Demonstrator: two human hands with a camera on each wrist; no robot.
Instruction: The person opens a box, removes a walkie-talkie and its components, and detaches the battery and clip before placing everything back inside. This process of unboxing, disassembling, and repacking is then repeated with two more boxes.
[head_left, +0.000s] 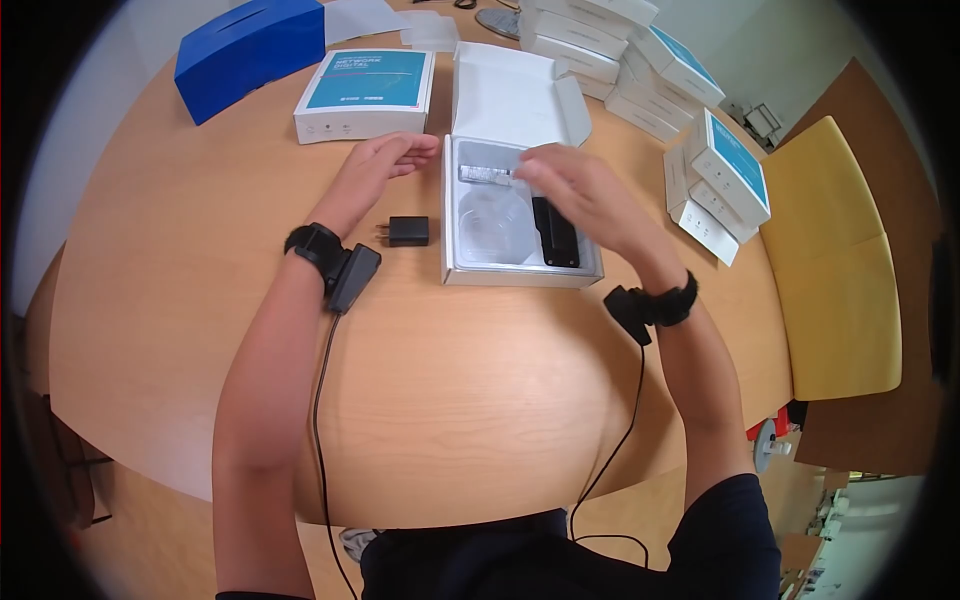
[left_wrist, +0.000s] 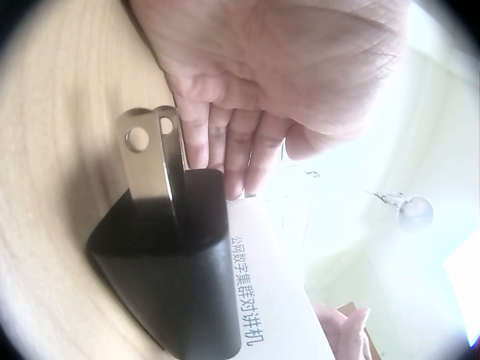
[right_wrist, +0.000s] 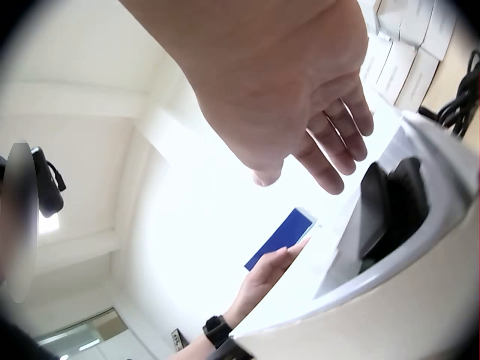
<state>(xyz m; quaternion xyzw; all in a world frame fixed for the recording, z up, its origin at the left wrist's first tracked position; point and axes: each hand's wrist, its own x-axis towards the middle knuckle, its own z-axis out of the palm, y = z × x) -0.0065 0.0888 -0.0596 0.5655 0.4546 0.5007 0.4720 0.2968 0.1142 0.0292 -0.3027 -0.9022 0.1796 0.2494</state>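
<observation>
An open white box (head_left: 522, 279) stands on the table, its lid (head_left: 510, 95) folded back. Its tray contains a black device (head_left: 556, 235) at the right and a small clear packet (head_left: 482, 174) at the upper left. Above the tray is my right hand (head_left: 585, 195), partly covering it; the right wrist view shows this hand (right_wrist: 292, 90) with loosely extended fingers and nothing held. My left hand (head_left: 375, 168) is beside the box's left wall, fingers extended and empty. Below it lies a black plug adapter (head_left: 408, 231), whose metal prongs (left_wrist: 146, 161) show in the left wrist view.
Behind the left hand sits a closed white-and-teal box (head_left: 365, 85), with a blue container (head_left: 250, 55) farther left. White boxes (head_left: 580, 35) are stacked at the back, and more boxes (head_left: 725, 165) stand at the right near a yellow chair (head_left: 835, 270). Cables run from both wrists.
</observation>
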